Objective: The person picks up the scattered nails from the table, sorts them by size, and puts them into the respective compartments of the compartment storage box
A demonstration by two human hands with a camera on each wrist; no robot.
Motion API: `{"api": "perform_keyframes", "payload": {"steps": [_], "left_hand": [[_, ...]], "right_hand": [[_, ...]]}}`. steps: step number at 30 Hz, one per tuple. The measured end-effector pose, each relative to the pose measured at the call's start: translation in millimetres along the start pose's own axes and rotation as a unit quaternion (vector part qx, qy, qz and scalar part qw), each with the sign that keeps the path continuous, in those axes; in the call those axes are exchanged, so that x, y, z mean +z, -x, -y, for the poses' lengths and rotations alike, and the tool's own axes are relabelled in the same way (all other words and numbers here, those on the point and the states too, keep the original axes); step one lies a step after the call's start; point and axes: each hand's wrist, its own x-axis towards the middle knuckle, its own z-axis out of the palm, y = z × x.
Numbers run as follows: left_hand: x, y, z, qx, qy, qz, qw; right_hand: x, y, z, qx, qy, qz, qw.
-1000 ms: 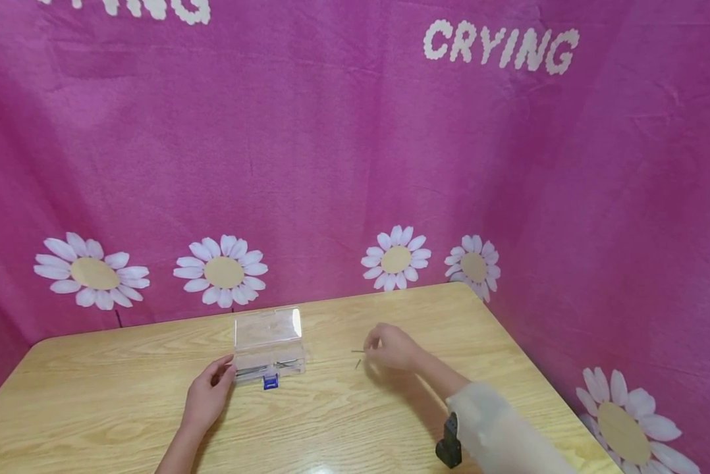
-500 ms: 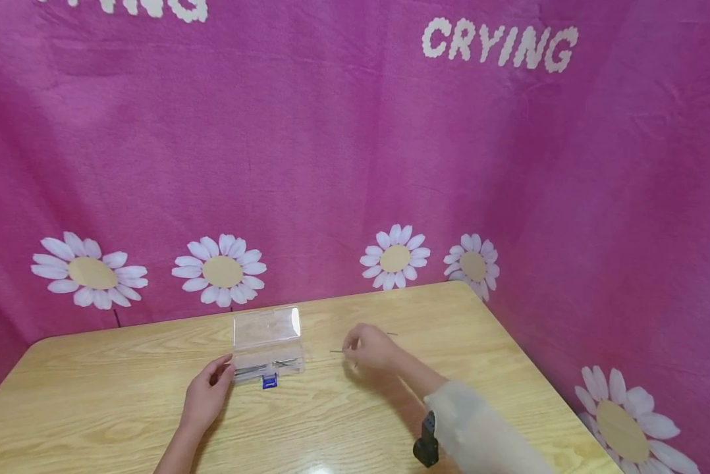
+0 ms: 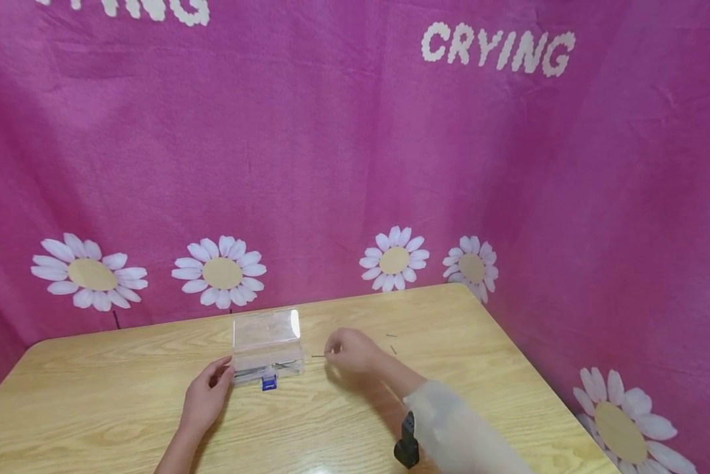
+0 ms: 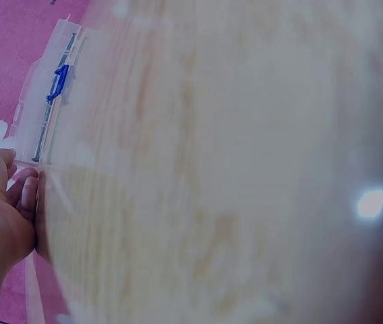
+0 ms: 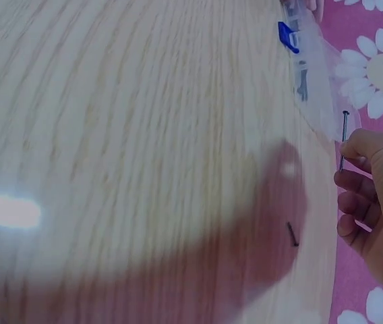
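Left hand: (image 3: 207, 395) bent fingers and thumb gripping the left end of the clear box (image 3: 259, 359), a gap showing between thumb and index.
Right hand: (image 3: 355, 352) thumb and index pinching a nail (image 5: 344, 126) (could be a screw, thread too small to tell), other fingers loosely curled, touching nothing visible.
Held nail: thin, metal, head end poking out past the fingers toward the box; near the box's right end in head view, contact not tellable.
Clear box: on worktop (image 3: 331, 428), between the two hands, left of centre; lid (image 3: 266, 328) raised and tilted back on the far side.
Latch: blue (image 3: 269, 382), front side of box, near the middle.
Box contents: metal nails in two groups, left group (image 3: 251, 372) lying lengthwise, right group (image 3: 285, 365) crossing at angles; exact count too small to tell.
Loose nails: two on worktop, right of the right hand, apart from each other; farther one (image 3: 392, 336) about level across, nearer one (image 3: 394, 350) slanted. Right wrist view shows one, within the hand's shadow.
Right arm: pale sleeve (image 3: 456, 421), black device (image 3: 407, 444) at its underside.
Backdrop: magenta cloth (image 3: 301, 151), white daisies, pale lettering reading CRYING.
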Motion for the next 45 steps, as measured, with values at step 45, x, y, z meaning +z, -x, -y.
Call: {"api": "perform_keyframes", "payload": {"steps": [45], "left_hand": [[1.0, -0.8, -0.2, 0.001, -0.001, 0.000, 1.0000]], "right_hand": [[35, -33.7, 55, -0.042, 0.088, -0.008, 0.9952]]}}
